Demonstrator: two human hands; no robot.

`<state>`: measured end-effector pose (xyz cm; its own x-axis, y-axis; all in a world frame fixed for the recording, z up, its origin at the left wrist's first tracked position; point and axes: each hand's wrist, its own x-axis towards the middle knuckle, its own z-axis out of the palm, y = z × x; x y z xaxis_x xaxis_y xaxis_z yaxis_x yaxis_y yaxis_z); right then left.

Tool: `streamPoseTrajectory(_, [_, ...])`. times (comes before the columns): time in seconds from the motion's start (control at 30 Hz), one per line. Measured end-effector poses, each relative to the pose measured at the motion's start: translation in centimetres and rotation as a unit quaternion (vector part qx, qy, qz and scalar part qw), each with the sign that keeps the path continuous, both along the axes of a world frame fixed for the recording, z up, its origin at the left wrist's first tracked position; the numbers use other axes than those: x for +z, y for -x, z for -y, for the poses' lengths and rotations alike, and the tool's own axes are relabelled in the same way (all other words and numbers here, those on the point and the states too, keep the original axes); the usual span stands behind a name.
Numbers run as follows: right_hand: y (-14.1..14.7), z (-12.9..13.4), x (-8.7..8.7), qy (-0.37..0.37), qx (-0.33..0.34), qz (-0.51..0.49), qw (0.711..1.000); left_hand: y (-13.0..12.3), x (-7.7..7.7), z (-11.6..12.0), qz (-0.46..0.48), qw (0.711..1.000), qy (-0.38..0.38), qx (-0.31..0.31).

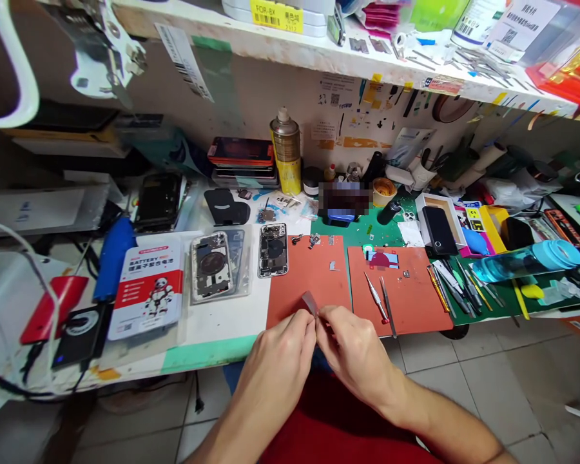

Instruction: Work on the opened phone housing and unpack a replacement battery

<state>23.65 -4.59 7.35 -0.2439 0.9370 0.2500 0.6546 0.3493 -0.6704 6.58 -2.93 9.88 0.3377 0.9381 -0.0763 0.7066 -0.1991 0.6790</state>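
Both hands meet over the front edge of the orange-brown mat (pixel 290 303). Between the closed fingertips of my left hand (pixel 286 345) and my right hand (pixel 352 341) is a small thin grey flat piece (pixel 310 301). One corner of it sticks up; the fingers cover the rest. Beyond them an opened phone (pixel 273 250) lies with its insides showing, and small metal phone parts (pixel 314 240) are scattered on the mat. To the right, a screwdriver (pixel 376 296) and tweezers (pixel 388 306) rest on a second orange-brown mat (pixel 415 303).
Another opened phone (pixel 211 264) lies on the left beside a battery box (pixel 147 290). A spray can (pixel 287 151) stands at the back below the shelf (pixel 280 48). On the right are a blue bottle (pixel 526 260), several hand tools (pixel 457 287) and a boxed phone (pixel 439 230).
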Motion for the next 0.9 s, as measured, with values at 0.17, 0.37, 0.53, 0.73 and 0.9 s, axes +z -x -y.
streamPoseTrajectory(0.17, [0.3,0.2,-0.2,0.023,-0.060,0.004,0.998,-0.5,-1.0,0.5,0.019,0.998,0.002,0.063])
streamPoseTrajectory(0.37, [0.1,0.3,0.1,0.055,-0.049,-0.042,0.996,-0.5,-1.1,-0.2,0.067,0.996,-0.002,0.065])
streamPoseTrajectory(0.53, [0.2,-0.2,0.2,0.057,-0.033,-0.047,0.997,-0.8,-0.7,-1.2,-0.039,0.997,-0.062,0.036])
streamPoseTrajectory(0.73, [0.6,-0.5,-0.4,0.009,-0.065,-0.012,0.998,-1.6,-1.1,-1.0,-0.093,0.988,-0.112,0.049])
streamPoseTrajectory(0.9, [0.6,-0.8,-0.4,0.041,-0.122,-0.036,0.991,-2.1,-1.6,-0.8,-0.078,0.989,-0.099,0.079])
